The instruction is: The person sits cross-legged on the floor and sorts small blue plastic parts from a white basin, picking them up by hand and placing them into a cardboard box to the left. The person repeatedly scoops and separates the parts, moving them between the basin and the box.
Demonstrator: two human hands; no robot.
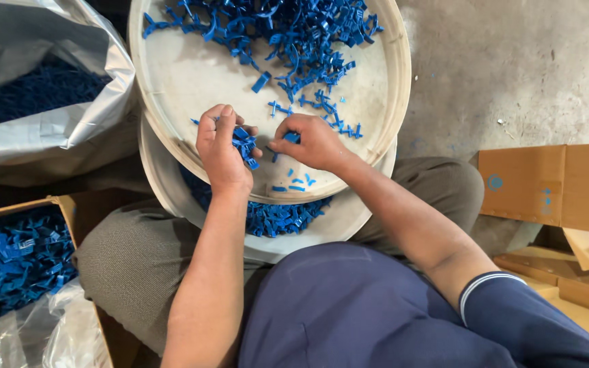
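Left hand [223,151] clenches a bunch of blue clips [245,144]; right hand [311,142] pinches one blue piece [292,138] just beside it. An overfull left grip could spill clips into the round tray [192,82].

Small plastic clips [288,31]: bright blue, all one shade.
Round shallow tray [192,82]: off-white, smudged grey.
Second round tray beneath [349,218]: the same dull white.
Foil-like bag [49,129]: silver-grey, dark blue inside.
Cardboard boxes [553,184]: tan brown, one with blue printed marks.
Trousers [138,259]: grey-olive.
Short-sleeved shirt [349,307]: navy, white stripe at the sleeve hem.
Concrete floor [512,68]: mottled grey.
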